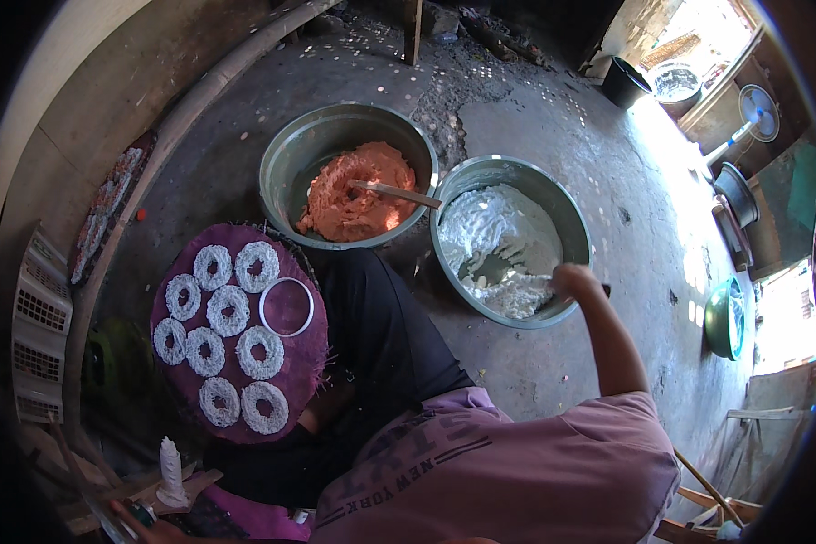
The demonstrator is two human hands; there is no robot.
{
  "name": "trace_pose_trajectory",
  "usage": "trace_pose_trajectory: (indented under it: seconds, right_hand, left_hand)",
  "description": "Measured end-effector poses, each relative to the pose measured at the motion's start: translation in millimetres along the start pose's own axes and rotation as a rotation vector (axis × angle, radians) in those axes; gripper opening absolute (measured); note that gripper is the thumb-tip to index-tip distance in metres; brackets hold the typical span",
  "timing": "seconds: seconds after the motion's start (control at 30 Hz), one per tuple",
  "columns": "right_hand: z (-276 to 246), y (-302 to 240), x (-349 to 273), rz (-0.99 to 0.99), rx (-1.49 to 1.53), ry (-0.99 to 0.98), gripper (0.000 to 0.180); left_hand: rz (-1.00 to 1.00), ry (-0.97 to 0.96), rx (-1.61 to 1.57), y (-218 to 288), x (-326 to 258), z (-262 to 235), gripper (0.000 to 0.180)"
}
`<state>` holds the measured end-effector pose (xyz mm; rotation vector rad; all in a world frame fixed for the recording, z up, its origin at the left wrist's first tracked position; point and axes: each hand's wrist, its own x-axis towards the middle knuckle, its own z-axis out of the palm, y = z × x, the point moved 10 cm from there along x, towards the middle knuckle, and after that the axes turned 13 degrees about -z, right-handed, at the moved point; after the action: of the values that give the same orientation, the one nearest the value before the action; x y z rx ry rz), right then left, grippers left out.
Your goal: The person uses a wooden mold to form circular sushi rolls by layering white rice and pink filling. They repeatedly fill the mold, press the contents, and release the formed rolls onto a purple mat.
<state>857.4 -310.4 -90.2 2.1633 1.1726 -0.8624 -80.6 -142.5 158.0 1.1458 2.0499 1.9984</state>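
Note:
My right hand [573,280] is closed round a tool whose dark handle end sticks out past the fist. The tool's other end reaches into white, sticky batter [526,222] and is coated, so its shape is hidden. A green-grey basin [582,238] holds the batter. Low at the left rim, my left hand [150,528] is partly visible, closed about something dark and greenish that I cannot make out. Beside my leg lies a round purple cloth-covered board [186,385] bearing several white batter rings [228,310] and a thin white hoop [286,306].
Another basin [276,181] holds orange batter [358,186], with a wooden stick [399,193] resting across its rim. A white-coated cone [170,471] stands near wooden slats at lower left. A plastic crate [41,317] leans by the wall; a fan [758,113] and a green basin [723,317] are at right.

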Motion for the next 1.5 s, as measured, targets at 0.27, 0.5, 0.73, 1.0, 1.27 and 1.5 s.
trace_pose_trajectory:
  seconds: [0.27, 0.5, 0.73, 1.0, 1.27, 1.5]
  right_hand:
    - [-57.6, 7.6, 18.5, -0.206, -0.19, 0.189, 0.025]
    - [-21.7, -37.8, 27.0, -0.336, -0.41, 0.227, 0.024]
    - [-11.5, -66.5, 25.4, -0.455, -0.323, 0.201, 0.02]
    - [-25.3, -107.5, 31.1, -0.543, -0.273, 0.343, 0.011]
    - [-69.7, -87.2, -65.7, -0.31, 0.037, 0.261, 0.024]
    - [-217.3, -161.9, -216.5, -0.928, 0.295, 0.454, 0.032]
  left_hand:
    - [0.034, -0.038, 0.071, 8.9, -6.7, 27.0, 0.032]
    - [0.059, -0.068, 0.111, 14.2, -16.1, 34.8, 0.027]
    - [0.125, -0.128, 0.14, 27.0, -31.1, 56.6, 0.024]
    - [0.42, -0.319, 0.117, 86.3, -82.4, 156.5, 0.02]
    - [0.832, -0.508, 0.154, 164.5, -124.5, 223.5, 0.018]
    - [1.042, -0.6, 0.223, 207.2, -140.1, 243.3, 0.018]
